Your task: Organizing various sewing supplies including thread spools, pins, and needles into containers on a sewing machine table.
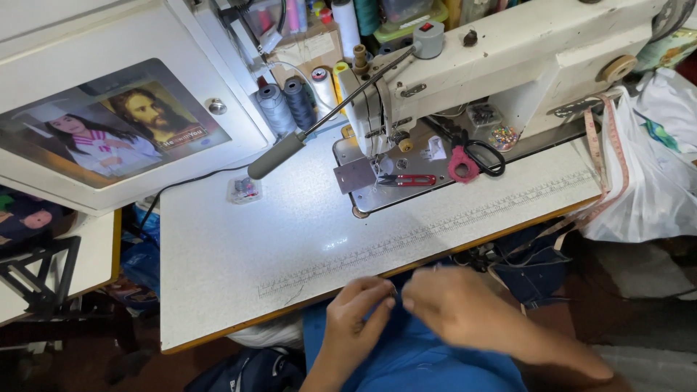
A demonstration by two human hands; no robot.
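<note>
Both my hands are low at the front edge of the sewing table (290,239), over blue fabric (406,359) in my lap. My left hand (356,316) pinches the fabric between thumb and fingertips. My right hand (465,305) meets it fingertip to fingertip, also pinching the blue fabric; it is slightly blurred. Whether something small such as a needle or thread sits between the fingers cannot be told.
A white sewing machine (508,65) stands at the back right, with red-handled snips (408,179) and pink-and-black scissors (472,160) on its bed. Grey thread cones (287,105) stand behind. A measuring tape (610,152) hangs at right beside white plastic bags (653,181). A framed picture (109,131) lies at left.
</note>
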